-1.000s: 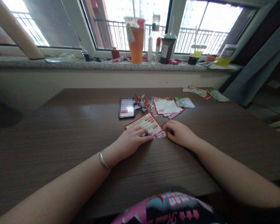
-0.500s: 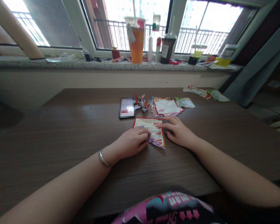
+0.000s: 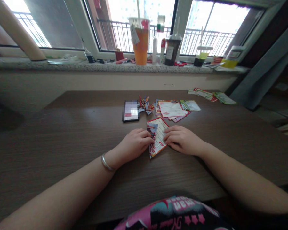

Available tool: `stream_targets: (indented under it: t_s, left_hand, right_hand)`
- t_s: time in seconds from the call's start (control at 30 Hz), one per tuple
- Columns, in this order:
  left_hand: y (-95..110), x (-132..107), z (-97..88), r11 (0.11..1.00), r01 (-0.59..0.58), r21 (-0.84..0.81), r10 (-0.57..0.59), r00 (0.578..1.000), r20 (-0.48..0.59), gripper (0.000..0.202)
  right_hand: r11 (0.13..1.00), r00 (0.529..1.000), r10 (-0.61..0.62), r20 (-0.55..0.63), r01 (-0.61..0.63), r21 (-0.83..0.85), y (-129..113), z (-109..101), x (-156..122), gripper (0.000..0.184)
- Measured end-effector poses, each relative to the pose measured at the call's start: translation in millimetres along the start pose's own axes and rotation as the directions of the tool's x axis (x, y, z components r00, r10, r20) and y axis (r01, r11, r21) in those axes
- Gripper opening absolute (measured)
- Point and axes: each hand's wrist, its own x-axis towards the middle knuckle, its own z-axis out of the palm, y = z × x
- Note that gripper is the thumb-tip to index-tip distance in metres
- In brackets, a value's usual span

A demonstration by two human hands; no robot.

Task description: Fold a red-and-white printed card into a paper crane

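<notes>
A printed paper flyer (image 3: 160,131) lies turned at an angle on the table, one side of it folded over into a colourful flap (image 3: 152,128). My left hand (image 3: 137,144), with a silver bangle at its wrist, has its fingers closed on that folded left side. On the opposite edge, the bent fingers of my right hand (image 3: 181,140) grip the flyer, thumb tucked out of sight. Just beyond my left hand sits a phone-like device (image 3: 131,111) with a blurred screen. Beside it are crumpled or folded colourful paper pieces (image 3: 146,104).
A stack of flyers (image 3: 172,109) lies beyond my right hand, with a green-printed paper (image 3: 190,105) against it. More papers (image 3: 204,94) rest at the far right of the table (image 3: 86,134). Drink cups, such as an orange one (image 3: 140,48), and bottles line the windowsill (image 3: 105,66).
The flyer has been turned so one corner points toward me, its folded flap now along the left. My right hand's fingers have drawn together and closed on its right edge.
</notes>
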Motion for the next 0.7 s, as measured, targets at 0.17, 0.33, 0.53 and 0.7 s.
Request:
stream_targets:
  t_s: [0.17,0.33,0.53,0.7]
  left_hand:
    - [4,0,-3.8,0.996,0.043,-0.074,-0.040,0.998,0.042,0.029]
    - [2,-1,3.3,0.997,0.081,-0.017,-0.078,0.988,0.132,0.043]
    - [0,-1,5.2,0.993,0.115,-0.015,-0.109,0.969,0.221,0.045]
    - [0,-2,4.9,0.996,0.087,-0.024,-0.084,0.990,0.117,0.039]
  right_hand:
    - [0.999,0.999,0.023,0.040,-0.022,-0.030,-7,1,1,0.019]
    - [0.997,0.991,0.081,0.104,-0.079,-0.021,-11,-1,0,0.016]
    - [0.984,0.973,0.151,0.176,-0.165,0.068,-15,-8,0,0.031]
    - [0.965,0.965,0.174,0.195,-0.207,0.163,-13,-12,0,0.035]
